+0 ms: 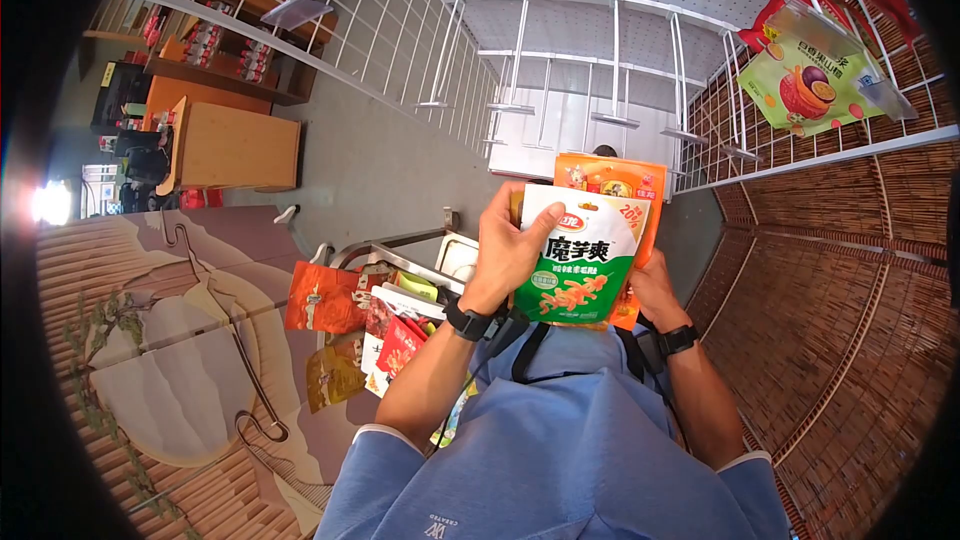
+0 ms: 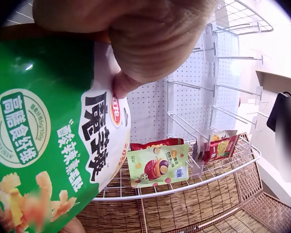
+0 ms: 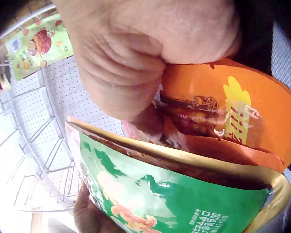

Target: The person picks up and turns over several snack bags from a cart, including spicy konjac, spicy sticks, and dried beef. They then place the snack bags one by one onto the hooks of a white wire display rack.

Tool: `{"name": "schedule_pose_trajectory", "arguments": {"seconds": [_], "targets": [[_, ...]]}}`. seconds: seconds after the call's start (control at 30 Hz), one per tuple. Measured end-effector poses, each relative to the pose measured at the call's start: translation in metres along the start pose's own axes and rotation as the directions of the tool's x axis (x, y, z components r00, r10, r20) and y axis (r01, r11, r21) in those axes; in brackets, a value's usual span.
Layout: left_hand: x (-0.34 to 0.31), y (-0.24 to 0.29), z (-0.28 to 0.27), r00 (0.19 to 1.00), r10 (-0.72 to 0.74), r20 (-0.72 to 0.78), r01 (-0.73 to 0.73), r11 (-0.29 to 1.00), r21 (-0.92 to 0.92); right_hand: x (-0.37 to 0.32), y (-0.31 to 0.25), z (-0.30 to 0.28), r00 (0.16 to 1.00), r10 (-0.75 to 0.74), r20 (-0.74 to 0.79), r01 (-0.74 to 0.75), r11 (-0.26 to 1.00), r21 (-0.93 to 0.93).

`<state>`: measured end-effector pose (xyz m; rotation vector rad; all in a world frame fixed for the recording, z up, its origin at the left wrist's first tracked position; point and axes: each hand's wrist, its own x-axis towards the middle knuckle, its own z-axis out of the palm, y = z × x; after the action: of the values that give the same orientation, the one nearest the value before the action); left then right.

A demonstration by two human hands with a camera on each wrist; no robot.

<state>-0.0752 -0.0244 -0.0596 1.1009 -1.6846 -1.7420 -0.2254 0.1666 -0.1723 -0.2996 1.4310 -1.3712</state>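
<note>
In the head view my left hand (image 1: 512,250) holds a green-and-white snack packet (image 1: 575,265) upright by its left side, thumb on its front near the top. Directly behind it stands an orange snack packet (image 1: 645,183), mostly covered by the green one. My right hand (image 1: 655,290) grips the orange packet at its right edge. In the right wrist view the right thumb and fingers (image 3: 131,63) close on the orange packet (image 3: 262,97), and more packet edges show in between. The left wrist view shows the left thumb pressed on the green packet's (image 2: 63,126) white end.
Ahead stands a white wire rack (image 1: 560,55) with hooks. A light green fruit snack bag (image 1: 810,85) hangs at its right side. At my left, a cart (image 1: 385,250) carries several packets, a red one (image 1: 330,298) among them. Woven screens (image 1: 830,320) line the right.
</note>
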Motion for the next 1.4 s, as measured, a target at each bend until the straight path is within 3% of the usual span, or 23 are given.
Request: {"name": "schedule_pose_trajectory", "arguments": {"seconds": [0.33,0.6,0.77,0.97,1.07,1.13,1.23,1.4], "targets": [[0.001,-0.005,0.003,0.993,0.117,-0.008,-0.117,0.992,0.041,-0.001,0.002,-0.001,0.998,-0.059,-0.009,0.059,0.998,-0.007],[0.0,-0.014,0.0,0.994,0.104,-0.027,-0.105,0.995,-0.003,-0.002,-0.005,-0.002,0.999,0.032,0.003,-0.032,0.999,-0.027],[-0.003,-0.009,-0.001,0.997,0.082,-0.002,-0.082,0.995,-0.052,-0.001,-0.002,-0.001,1.0,-0.011,0.008,0.011,1.0,-0.01],[-0.002,-0.008,-0.012,0.996,-0.004,0.085,0.001,0.999,0.034,0.001,0.001,0.001,0.999,-0.033,-0.005,0.033,0.999,-0.003],[-0.004,-0.002,-0.014,0.984,0.058,0.166,-0.047,0.996,-0.073,0.002,0.003,0.0,0.999,-0.035,-0.01,0.035,0.999,0.006],[-0.007,-0.004,-0.022,0.966,0.024,0.259,-0.044,0.996,0.072,0.002,0.005,-0.001,1.0,-0.029,-0.008,0.029,1.0,0.008],[-0.013,0.008,-0.025,0.951,0.003,0.309,-0.047,0.99,0.136,0.003,0.007,-0.002,1.0,-0.028,-0.004,0.028,0.999,0.018],[-0.018,0.015,-0.026,0.942,0.093,0.321,-0.135,0.984,0.113,0.001,-0.001,0.001,1.0,-0.006,0.003,0.006,1.0,0.012]]}}
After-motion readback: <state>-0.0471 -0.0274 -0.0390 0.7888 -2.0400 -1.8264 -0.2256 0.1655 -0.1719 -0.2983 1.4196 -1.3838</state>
